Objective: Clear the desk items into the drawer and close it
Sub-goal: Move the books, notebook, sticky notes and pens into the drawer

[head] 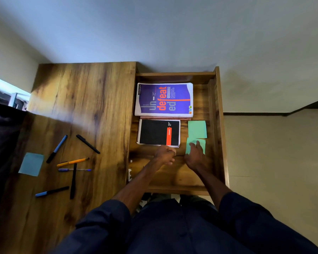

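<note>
The wooden drawer [218, 125] stands pulled open at the right of the desk [77, 107]. Inside lie a purple notebook [163, 99], a black notebook [159, 132] and two green sticky pads, one farther back [197, 129] and one nearer [200, 142]. My right hand [194, 156] rests with straight fingers on the nearer green pad. My left hand [165, 154] hovers just in front of the black notebook with fingers curled; whether it holds anything is unclear. On the desk remain several pens [73, 162] and a blue sticky pad [31, 164].
A dark bag or cloth [2, 143] sits at the desk's left edge. The wall runs behind desk and drawer, and pale floor [273, 162] lies to the right. My lap in dark clothing is below the drawer front.
</note>
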Tool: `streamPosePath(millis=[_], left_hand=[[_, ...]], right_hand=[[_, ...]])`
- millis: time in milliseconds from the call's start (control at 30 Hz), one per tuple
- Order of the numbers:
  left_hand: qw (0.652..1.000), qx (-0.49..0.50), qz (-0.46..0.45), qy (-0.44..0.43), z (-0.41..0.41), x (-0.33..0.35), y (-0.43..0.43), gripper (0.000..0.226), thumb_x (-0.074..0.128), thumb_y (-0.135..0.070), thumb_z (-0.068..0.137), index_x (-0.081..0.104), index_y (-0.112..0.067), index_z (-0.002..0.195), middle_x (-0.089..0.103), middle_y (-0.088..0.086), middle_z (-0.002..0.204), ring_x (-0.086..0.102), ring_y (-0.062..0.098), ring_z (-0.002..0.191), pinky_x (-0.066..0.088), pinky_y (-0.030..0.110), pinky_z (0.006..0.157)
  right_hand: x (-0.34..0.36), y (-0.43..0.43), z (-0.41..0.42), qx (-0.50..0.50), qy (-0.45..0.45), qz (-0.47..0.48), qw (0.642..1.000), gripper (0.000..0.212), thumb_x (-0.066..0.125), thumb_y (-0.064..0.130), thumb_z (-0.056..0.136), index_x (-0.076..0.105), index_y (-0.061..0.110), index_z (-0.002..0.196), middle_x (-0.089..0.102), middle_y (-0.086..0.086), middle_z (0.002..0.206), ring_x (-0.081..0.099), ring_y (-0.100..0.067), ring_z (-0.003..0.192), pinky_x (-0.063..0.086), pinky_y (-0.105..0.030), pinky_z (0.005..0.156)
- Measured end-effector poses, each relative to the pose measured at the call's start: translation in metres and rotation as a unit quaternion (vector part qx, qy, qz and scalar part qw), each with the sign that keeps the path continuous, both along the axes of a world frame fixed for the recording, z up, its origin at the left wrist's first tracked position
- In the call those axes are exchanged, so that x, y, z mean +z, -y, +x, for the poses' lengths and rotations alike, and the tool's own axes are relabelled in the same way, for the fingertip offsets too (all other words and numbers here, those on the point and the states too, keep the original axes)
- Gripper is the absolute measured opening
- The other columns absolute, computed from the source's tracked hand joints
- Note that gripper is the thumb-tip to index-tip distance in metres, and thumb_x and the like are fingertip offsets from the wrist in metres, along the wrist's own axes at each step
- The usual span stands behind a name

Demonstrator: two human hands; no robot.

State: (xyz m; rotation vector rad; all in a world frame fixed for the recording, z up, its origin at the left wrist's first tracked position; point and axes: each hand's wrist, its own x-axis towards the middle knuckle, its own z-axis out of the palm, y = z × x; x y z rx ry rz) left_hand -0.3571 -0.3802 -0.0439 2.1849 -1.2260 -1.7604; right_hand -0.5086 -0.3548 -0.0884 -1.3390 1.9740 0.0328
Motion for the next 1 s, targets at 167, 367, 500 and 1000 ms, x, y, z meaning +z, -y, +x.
streamPosePath(millis=[167,367,500,1000], left_hand=[[1.000,0.001,0.003,0.000,0.006,0.003,-0.004,0.017,0.062,-0.015,0.099,0.068,-0.009,0.113,0.073,0.010,0.107,0.073,0.020,0.091,0.061,0.028,0.073],[0.999,0.017,0.015,-0.024,0.010,0.007,-0.008,0.013,0.062,-0.015,0.099,0.069,-0.012,0.109,0.073,0.010,0.107,0.072,0.022,0.094,0.060,0.028,0.073],[0.999,0.021,0.020,-0.030,0.011,0.009,-0.008,0.016,0.062,-0.016,0.099,0.069,-0.010,0.112,0.072,0.011,0.110,0.072,0.022,0.092,0.059,0.025,0.067],[0.999,0.025,0.033,-0.032,0.019,0.012,-0.010,0.020,0.061,-0.016,0.099,0.068,-0.011,0.117,0.071,0.008,0.112,0.070,0.018,0.091,0.058,0.023,0.066]], right_hand=[[-0.013,-0.003,-0.008,0.071,-0.013,0.037,0.997,0.056,0.062,0.029,0.096,0.040,0.016,0.147,0.015,-0.011,0.166,0.031,-0.033,0.147,0.038,-0.045,0.114],[-0.029,-0.021,-0.027,0.082,0.004,0.017,0.996,0.055,0.065,0.027,0.095,0.043,0.017,0.145,0.020,-0.009,0.165,0.030,-0.034,0.148,0.034,-0.049,0.117],[-0.030,-0.018,-0.035,0.080,0.006,0.006,0.997,0.054,0.065,0.026,0.094,0.045,0.016,0.143,0.024,-0.008,0.164,0.029,-0.032,0.148,0.033,-0.048,0.117],[-0.023,-0.009,-0.029,0.048,0.009,0.003,0.999,0.052,0.065,0.022,0.094,0.048,0.013,0.142,0.026,-0.009,0.163,0.031,-0.033,0.147,0.034,-0.049,0.118]])
